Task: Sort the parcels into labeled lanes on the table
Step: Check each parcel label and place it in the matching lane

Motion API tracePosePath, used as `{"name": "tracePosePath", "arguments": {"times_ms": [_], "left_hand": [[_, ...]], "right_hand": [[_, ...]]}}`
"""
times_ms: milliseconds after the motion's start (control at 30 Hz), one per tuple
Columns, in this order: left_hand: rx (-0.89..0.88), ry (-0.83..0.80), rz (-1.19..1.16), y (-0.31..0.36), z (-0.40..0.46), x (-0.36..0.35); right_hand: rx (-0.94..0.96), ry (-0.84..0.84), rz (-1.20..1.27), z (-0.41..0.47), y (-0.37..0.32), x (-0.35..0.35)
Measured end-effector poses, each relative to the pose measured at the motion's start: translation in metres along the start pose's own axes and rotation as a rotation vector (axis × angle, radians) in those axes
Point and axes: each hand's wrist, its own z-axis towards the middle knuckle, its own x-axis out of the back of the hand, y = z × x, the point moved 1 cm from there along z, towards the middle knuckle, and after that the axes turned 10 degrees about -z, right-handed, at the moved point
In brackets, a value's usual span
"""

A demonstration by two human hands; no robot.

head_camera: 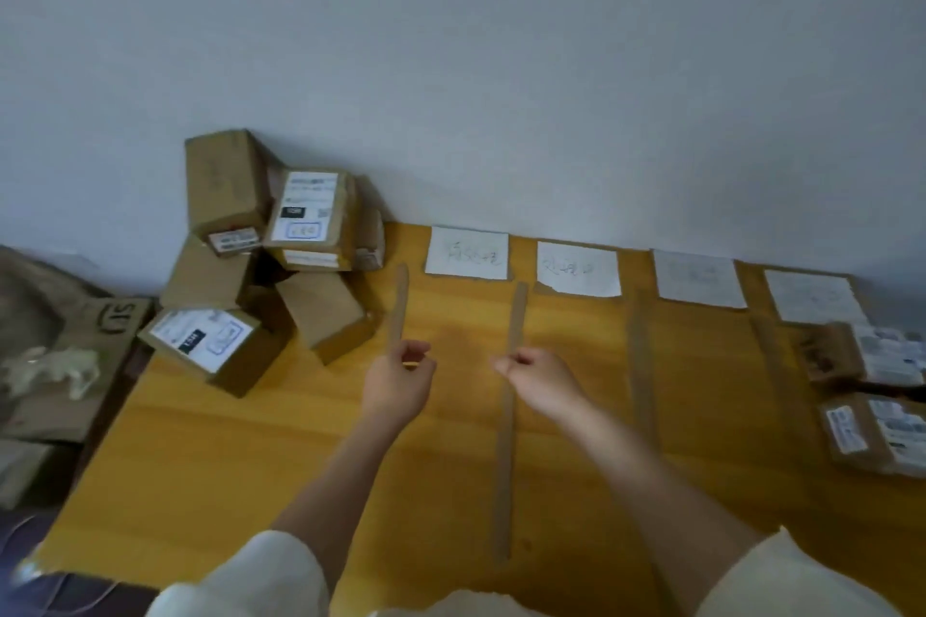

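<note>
Cardboard parcels [260,261] are heaped unsorted at the table's [225,466] far-left corner, while the left hand [398,383] and right hand [538,378], loosely curled and empty, are held over the strip-divided lanes [456,316], presumably ready for picking.

The four white paper lane labels [466,253] along the wall edge of the table [250,441] carry handwriting, too faint and blurry to read. The parcels [305,210] left of those labels have white shipping stickers (print too small to read). A flattened cardboard sheet [118,318] further left shows dark letters, not clear.
</note>
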Motion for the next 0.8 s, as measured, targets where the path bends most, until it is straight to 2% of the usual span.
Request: {"name": "tracePosePath", "arguments": {"times_ms": [367,600,800], "left_hand": [[0.012,0.294,-0.227,-0.012,0.081,0.12],[-0.015,0.321,-0.342,-0.003,0.133,0.151],[0.055,0.274,-0.342,-0.002,0.164,0.155]], "right_hand": [[0.119,-0.059,-0.064,0.074,-0.134,-0.041],[0.106,-0.013,0.018,0.12,-0.185,-0.064],[0.029,-0.018,0.119,0.143,-0.21,-0.083]]}}
